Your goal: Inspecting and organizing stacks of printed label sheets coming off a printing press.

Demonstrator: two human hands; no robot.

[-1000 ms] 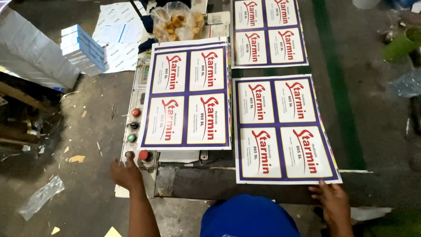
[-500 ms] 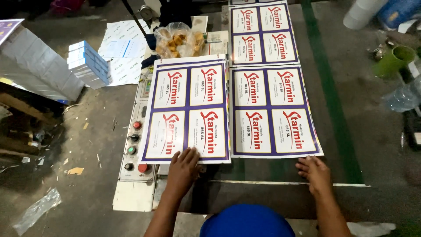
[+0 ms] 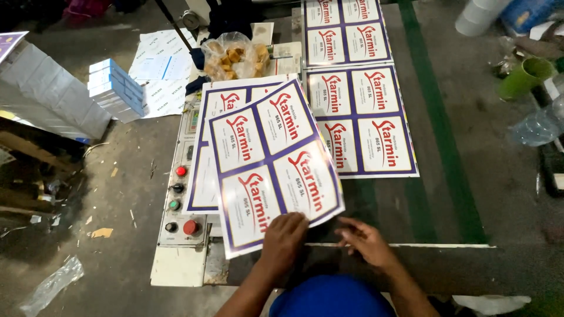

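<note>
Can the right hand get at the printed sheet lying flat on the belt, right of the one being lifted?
Probably yes. The right hand hovers open just below the flat sheet, with only bare belt between them. The left hand holds the tilted sheet, which covers only that sheet's left edge.

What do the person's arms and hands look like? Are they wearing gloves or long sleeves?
No gloves and no long sleeves. The left hand and the right hand are both bare, with the fingers uncovered, and both forearms are bare as far as the picture shows. No watch, ring or bracelet shows. A rounded bright blue piece of clothing sits between the arms at the bottom edge.
</note>
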